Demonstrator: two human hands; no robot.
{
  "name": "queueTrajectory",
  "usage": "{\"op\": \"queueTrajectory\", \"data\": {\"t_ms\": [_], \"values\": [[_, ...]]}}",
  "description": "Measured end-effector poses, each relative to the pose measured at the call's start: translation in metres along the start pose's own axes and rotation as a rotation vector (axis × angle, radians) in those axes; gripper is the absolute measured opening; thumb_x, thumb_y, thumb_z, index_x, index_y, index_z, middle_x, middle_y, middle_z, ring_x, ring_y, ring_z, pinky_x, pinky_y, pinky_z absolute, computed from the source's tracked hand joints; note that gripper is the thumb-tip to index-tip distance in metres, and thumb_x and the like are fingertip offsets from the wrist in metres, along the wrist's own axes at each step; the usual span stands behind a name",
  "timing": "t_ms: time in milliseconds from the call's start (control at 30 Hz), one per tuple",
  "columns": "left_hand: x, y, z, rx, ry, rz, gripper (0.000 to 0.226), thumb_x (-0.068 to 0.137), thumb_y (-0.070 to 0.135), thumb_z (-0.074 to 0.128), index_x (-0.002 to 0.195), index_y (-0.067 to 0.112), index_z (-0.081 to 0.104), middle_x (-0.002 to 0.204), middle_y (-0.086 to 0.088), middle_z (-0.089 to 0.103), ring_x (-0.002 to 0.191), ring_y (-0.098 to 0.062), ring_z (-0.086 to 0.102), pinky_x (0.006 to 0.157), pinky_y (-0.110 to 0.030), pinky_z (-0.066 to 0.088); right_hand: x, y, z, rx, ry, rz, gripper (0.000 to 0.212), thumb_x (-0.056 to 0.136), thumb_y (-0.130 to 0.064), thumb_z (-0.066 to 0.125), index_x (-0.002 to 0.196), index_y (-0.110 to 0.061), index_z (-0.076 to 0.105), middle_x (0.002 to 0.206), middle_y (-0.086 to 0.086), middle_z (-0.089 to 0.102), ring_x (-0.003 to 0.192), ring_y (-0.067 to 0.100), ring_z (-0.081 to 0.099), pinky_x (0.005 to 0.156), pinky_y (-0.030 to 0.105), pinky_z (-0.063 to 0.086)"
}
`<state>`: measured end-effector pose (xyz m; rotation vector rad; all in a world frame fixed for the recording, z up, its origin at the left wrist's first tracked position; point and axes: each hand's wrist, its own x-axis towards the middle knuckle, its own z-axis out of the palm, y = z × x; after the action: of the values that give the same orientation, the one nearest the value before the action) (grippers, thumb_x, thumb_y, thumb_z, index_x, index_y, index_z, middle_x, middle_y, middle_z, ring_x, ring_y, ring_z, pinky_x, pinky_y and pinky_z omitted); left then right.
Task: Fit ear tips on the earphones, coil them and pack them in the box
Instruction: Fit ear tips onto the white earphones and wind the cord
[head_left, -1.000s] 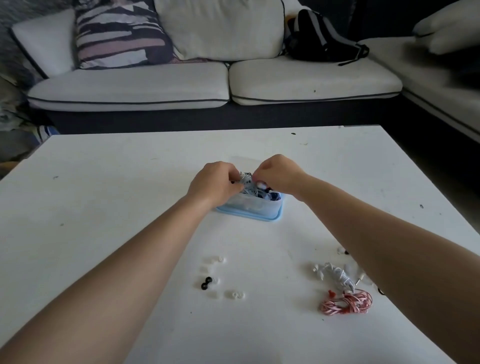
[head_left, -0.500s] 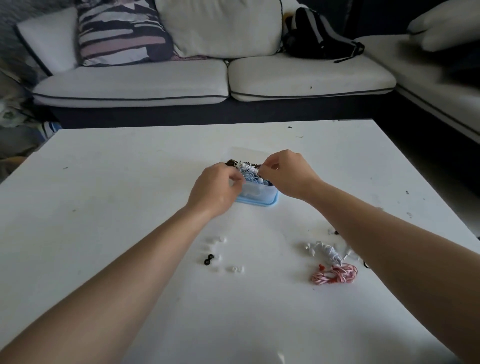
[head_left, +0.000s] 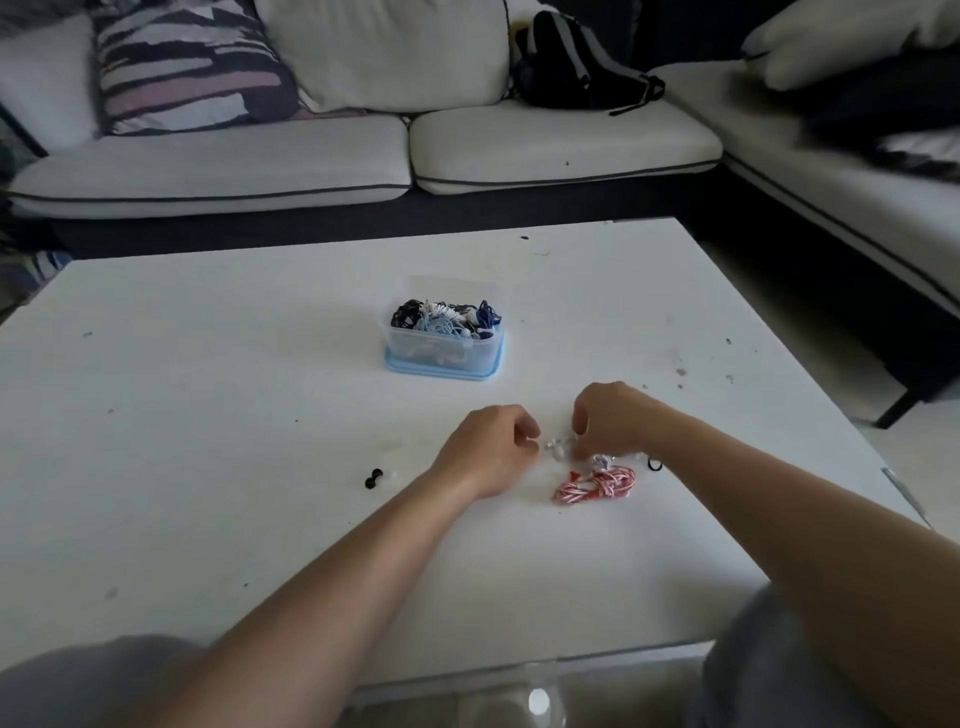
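A clear plastic box (head_left: 415, 349) on a blue lid stands mid-table and holds several coiled earphones in black, blue and white. Nearer me, my right hand (head_left: 613, 418) reaches down with curled fingers and pinches the white earphones (head_left: 560, 450), which it partly hides. My left hand (head_left: 488, 449) hovers just left of them with its fingers curled; whether it holds anything is hidden. A coiled red-and-white earphone (head_left: 595, 483) lies right below my right hand. Two black ear tips (head_left: 373, 478) and a pale ear tip (head_left: 390, 474) lie left of my left hand.
The white table (head_left: 208, 415) carries small dark specks. A small black ring (head_left: 654, 464) lies beside my right wrist. A white sofa (head_left: 311, 166) with a striped cushion (head_left: 187, 67) and a black bag (head_left: 576, 67) stands behind the table.
Both hands have left the box and come back toward me, down to the white earphones near the red-and-white coil. The box now stands alone with its earphones.
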<state>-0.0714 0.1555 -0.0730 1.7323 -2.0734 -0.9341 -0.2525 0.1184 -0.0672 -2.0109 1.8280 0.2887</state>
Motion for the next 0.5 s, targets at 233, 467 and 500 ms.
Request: {"op": "queueTrajectory", "data": {"t_ms": [233, 467, 500], "values": [[0.000, -0.015, -0.030, -0.056, 0.060, -0.061, 0.021, 0.083, 0.025, 0.069, 0.104, 0.028, 0.069, 0.101, 0.009, 0.068, 0.090, -0.012, 0.062, 0.086, -0.026, 0.048, 0.005, -0.011, 0.001, 0.203, 0.114, -0.105, 0.005, 0.079, -0.027, 0.069, 0.084, -0.027, 0.068, 0.079, -0.013, 0.062, 0.079, 0.012, 0.062, 0.066, 0.026, 0.051], [-0.023, -0.031, -0.063, -0.451, -0.014, -0.178, 0.042, 0.089, 0.011, 0.065, 0.128, 0.025, 0.057, 0.112, 0.003, 0.069, 0.104, -0.018, 0.067, 0.089, -0.035, 0.056, -0.013, -0.052, -0.019, 0.840, 0.136, -0.173, 0.011, 0.082, -0.014, 0.076, 0.090, -0.008, 0.071, 0.068, -0.002, 0.066, 0.057, 0.008, 0.060, 0.057, 0.017, 0.049], [-0.028, -0.030, -0.066, -0.576, -0.036, -0.206, 0.045, 0.089, 0.008, 0.066, 0.130, 0.024, 0.055, 0.113, 0.000, 0.070, 0.105, -0.020, 0.068, 0.089, -0.035, 0.057, -0.018, -0.056, -0.023, 0.970, 0.083, -0.185, 0.010, 0.084, -0.010, 0.075, 0.090, -0.004, 0.070, 0.070, 0.002, 0.065, 0.061, 0.012, 0.060, 0.061, 0.020, 0.053]]}}
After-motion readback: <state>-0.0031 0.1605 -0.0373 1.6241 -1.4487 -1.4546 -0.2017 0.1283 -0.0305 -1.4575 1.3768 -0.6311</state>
